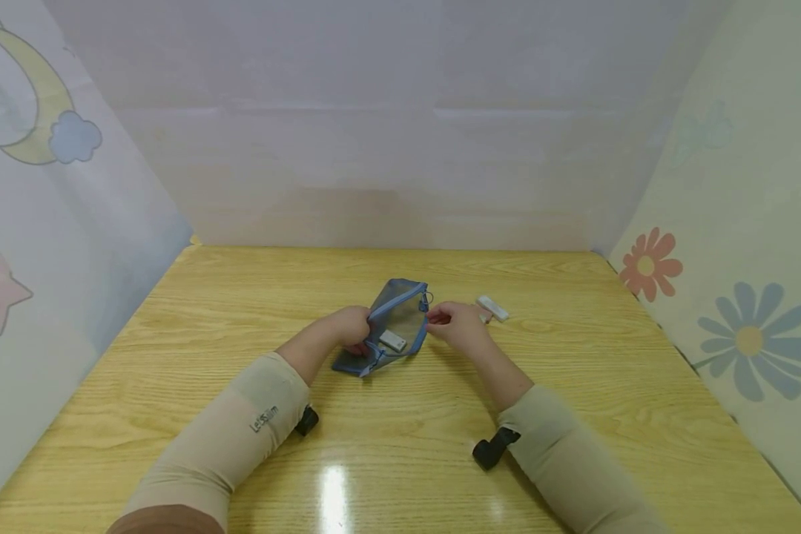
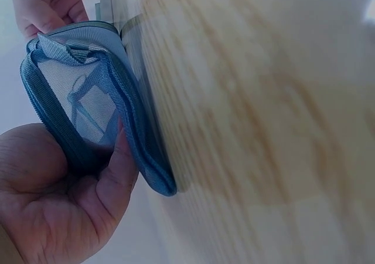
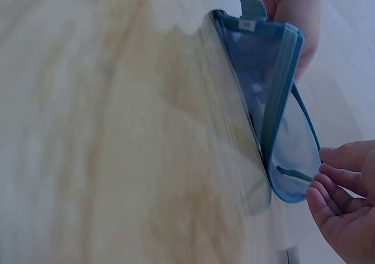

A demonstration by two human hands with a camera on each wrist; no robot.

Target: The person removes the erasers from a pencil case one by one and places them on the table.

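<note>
A blue mesh zip pouch (image 1: 390, 294) lies on the table with its mouth spread wide. My left hand (image 1: 348, 328) grips the pouch's left side, fingers reaching inside its mouth and thumb outside, as the left wrist view shows on the blue zip edge (image 2: 137, 129). On the opposite side, my right hand (image 1: 459, 325) pinches the rim between thumb and fingertips, seen also in the right wrist view beside the clear panel (image 3: 290, 141). A small white rectangular block (image 1: 392, 340) shows within the pouch. The ends of the left fingers are partly hidden by the mesh.
Just beyond my right hand lies a white stick-shaped block (image 1: 492, 308), with a smaller pale piece (image 1: 485, 316) partly behind the hand. The wooden table (image 1: 400, 445) meets a pale wall (image 1: 400, 178) at the back and printed panels at both sides.
</note>
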